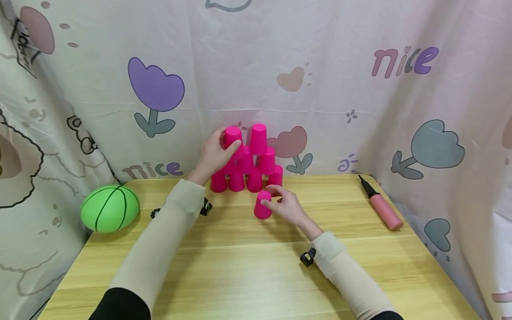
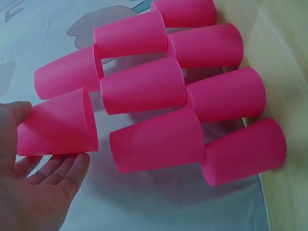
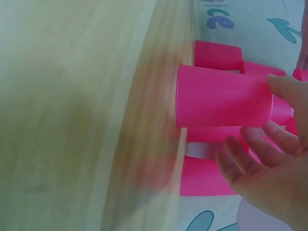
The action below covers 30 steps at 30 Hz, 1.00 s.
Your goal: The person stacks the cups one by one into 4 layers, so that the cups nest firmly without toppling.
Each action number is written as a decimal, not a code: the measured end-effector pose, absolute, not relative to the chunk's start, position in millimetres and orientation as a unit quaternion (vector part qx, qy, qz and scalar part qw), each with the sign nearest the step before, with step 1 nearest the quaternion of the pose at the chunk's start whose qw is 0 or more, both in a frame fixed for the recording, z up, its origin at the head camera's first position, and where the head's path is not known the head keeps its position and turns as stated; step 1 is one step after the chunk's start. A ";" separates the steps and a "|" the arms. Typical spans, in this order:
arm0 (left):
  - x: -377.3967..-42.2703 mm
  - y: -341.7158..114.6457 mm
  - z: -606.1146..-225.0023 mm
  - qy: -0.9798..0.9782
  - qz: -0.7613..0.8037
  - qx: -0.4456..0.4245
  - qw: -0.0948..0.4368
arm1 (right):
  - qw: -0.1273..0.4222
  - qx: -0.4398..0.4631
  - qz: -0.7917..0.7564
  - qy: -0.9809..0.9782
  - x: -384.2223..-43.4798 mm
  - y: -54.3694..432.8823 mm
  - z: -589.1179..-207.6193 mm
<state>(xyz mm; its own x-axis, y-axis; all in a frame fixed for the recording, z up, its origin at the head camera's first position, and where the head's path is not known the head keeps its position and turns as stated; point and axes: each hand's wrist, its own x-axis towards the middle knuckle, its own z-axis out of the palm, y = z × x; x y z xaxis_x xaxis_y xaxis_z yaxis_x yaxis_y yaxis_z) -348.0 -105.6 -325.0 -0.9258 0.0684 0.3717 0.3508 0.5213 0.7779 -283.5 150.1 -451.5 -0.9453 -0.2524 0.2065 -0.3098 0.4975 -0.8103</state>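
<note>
Pink plastic cups, rims down, form a stack with several in the bottom row (image 1: 236, 182) and three above (image 1: 246, 161). One more cup (image 1: 258, 139) sits upside down on the upper right. My left hand (image 1: 214, 153) grips another upside-down cup (image 2: 55, 125) at the stack's upper left, thumb on one side and fingers on the other. In the left wrist view its rim appears slightly apart from the cups below. In front of the stack, my right hand (image 1: 288, 204) holds a single cup (image 3: 224, 96) near its narrow end, between thumb and fingers; it stands upright on its rim.
A green ball (image 1: 110, 209) with black lines lies at the table's left edge. Toward the right edge is a pink hand pump (image 1: 385, 211) with a black nozzle. A printed curtain (image 1: 240, 66) hangs right behind the wooden table (image 1: 248, 275).
</note>
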 end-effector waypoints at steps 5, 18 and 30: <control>-360.6 -102.1 -324.8 -0.863 -0.466 -0.113 0.160 | 0.037 0.168 0.465 -0.868 -283.2 150.2 -454.1; -380.7 -97.6 -328.0 -0.873 -0.450 -0.100 0.161 | 0.032 0.167 0.467 -0.867 -282.9 150.1 -453.5; -390.1 -95.0 -325.8 -0.875 -0.453 -0.092 0.147 | 0.029 0.159 0.467 -0.870 -283.0 151.3 -451.9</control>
